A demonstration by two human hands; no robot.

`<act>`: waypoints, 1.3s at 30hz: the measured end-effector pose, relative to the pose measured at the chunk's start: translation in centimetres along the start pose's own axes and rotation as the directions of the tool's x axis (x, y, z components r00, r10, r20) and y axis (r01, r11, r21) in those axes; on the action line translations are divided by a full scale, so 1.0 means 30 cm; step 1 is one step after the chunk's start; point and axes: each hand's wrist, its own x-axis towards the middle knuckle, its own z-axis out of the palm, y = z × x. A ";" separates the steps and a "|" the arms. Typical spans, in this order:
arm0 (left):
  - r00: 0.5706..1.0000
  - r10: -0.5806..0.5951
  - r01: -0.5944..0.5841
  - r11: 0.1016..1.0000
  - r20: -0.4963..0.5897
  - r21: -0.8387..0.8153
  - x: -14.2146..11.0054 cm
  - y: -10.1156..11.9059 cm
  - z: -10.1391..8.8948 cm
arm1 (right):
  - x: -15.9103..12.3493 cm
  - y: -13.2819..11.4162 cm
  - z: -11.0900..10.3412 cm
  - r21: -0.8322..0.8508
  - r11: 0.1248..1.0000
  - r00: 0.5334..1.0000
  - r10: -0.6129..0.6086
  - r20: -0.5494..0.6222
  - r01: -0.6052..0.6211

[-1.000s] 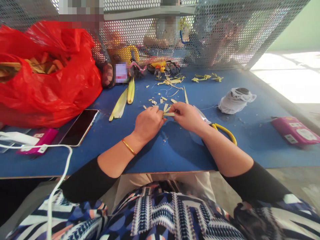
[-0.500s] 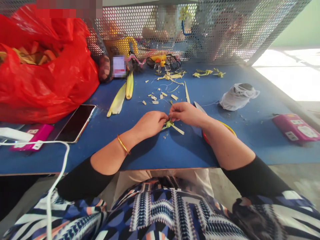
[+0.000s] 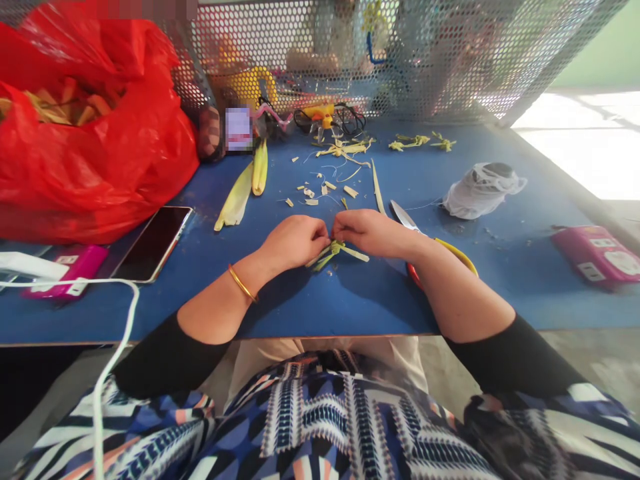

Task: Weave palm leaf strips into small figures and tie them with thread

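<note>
Though at knotted strips (image 3: pixel 335 248), fingertips (image 3: pixel 337 234) unclear.

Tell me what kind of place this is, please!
Probably a little craft workshop: there's a knotted plant-strip piece on a blue worktable, scissors and a metal mesh divider.

A blue-topped table (image 3: pixel 370 307) stands below a perforated metal screen (image 3: pixel 445 73) running along its far edge. Beyond the table's far right corner, bright light (image 3: pixel 590 150) falls across a pale floor (image 3: pixel 595 347), with a light green wall (image 3: pixel 600 60) rising behind at the upper right.
</note>
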 end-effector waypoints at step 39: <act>0.934 -0.296 0.334 0.530 0.200 -0.779 0.031 0.006 0.025 | -0.011 0.013 -0.001 -0.017 0.999 0.999 -0.045 -0.017 0.044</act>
